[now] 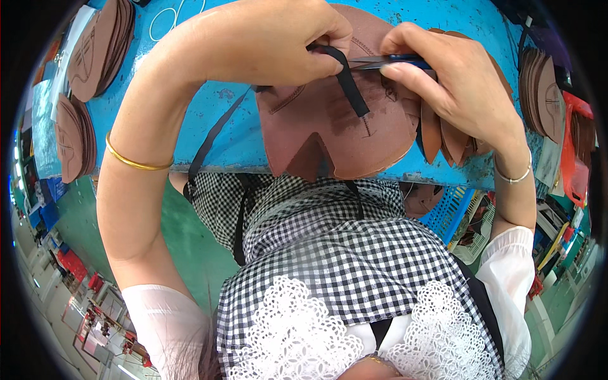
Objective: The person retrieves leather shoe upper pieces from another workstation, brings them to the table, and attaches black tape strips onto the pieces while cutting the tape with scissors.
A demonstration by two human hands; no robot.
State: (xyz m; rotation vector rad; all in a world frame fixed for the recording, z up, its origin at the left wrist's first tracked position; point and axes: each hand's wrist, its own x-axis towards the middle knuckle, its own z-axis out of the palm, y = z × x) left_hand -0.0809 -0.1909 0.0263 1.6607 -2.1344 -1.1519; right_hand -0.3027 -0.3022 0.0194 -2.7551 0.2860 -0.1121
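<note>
A brown leather piece point(380, 149) with a V-shaped notch and stitched lines lies at the table's front edge. Over it, my left hand point(278, 44) pinches a flat black strip point(353, 94) between thumb and fingers. The strip's lower end rests beside a short row of stitches on the leather. My right hand point(459, 79) grips small scissors point(368, 62) with a dark blue handle, their blades pointing left. The blade tips reach the strip close to my left fingertips; whether they touch it I cannot tell. More brown leather pieces point(434, 136) lie partly under my right hand.
Stacks of marked leather pieces stand at the far left point(95, 54), near left point(75, 136) and right point(541, 95) of the blue table point(221, 104). A white cord point(166, 22) loops at the back. Below the front edge is a blue basket point(453, 209); a red bag point(576, 174) hangs right.
</note>
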